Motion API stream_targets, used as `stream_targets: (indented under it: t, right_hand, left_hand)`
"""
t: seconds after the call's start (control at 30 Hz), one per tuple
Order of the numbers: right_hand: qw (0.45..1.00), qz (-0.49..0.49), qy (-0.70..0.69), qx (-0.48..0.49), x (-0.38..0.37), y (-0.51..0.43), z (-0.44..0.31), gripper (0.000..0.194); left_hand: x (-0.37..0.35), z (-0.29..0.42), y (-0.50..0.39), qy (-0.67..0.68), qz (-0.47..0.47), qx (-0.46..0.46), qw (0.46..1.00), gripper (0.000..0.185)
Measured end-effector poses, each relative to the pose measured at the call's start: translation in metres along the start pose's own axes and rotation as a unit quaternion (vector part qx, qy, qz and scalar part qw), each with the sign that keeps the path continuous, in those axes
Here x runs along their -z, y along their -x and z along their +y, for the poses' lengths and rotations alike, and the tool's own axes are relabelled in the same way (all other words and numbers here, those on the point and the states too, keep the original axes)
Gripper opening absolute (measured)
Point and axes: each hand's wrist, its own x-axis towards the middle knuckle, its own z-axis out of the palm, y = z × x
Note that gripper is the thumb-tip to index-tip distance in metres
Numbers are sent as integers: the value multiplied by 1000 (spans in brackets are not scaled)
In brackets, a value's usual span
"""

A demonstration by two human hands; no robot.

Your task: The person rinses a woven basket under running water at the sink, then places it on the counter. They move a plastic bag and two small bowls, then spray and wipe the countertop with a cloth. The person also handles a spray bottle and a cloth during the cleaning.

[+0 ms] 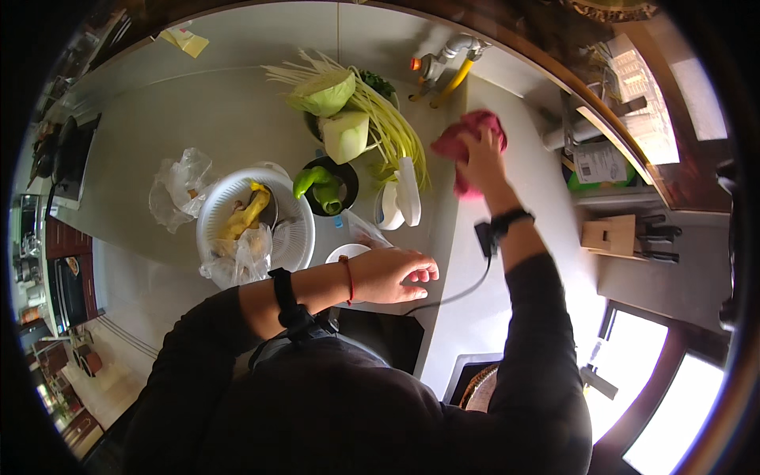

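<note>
Under my right hand (482, 155) is a bunched dark pink cloth (469, 136), pressed on the raised light ledge near the yellow pipe. My left hand (395, 275) hangs with bent fingers and nothing in them, close to a white bowl (346, 252) that my wrist partly covers. Just beyond it lie a clear plastic bag (363, 228) and a white plastic container (389, 206) with its lid raised. Green peppers (323, 189) rest in a black bowl (350, 175). Left of that, a white plastic basket (304, 237) holds a yellowish poultry piece (244, 218) and plastic film.
Half a cabbage (323, 94), a pale cut vegetable (346, 136) and long green stalks (407, 139) are heaped at the back. A yellow pipe (456, 82) with a valve stands behind. A knife block (611, 234) is at right; a crumpled plastic bag (181, 190) lies left.
</note>
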Motion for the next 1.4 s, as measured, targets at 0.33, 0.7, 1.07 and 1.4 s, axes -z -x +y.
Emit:
stream_targets:
  t: [0.33,0.7,1.07,1.4]
  right_hand:
    - [988,-89,1,-128,42,138,-24,66]
    - [969,-25,34,-243,-3,-56,110,61]
    - [990,-80,43,-109,40,139,25,70]
    - [968,-63,61,-237,14,-62,103,61]
  left_hand:
    - [13,3,-8,28,-35,-30,999,32]
    - [5,6,-17,23,-22,12,999,28]
    - [9,10,-23,35,-57,-37,997,30]
    - [6,1,-26,58,-4,1,998,27]
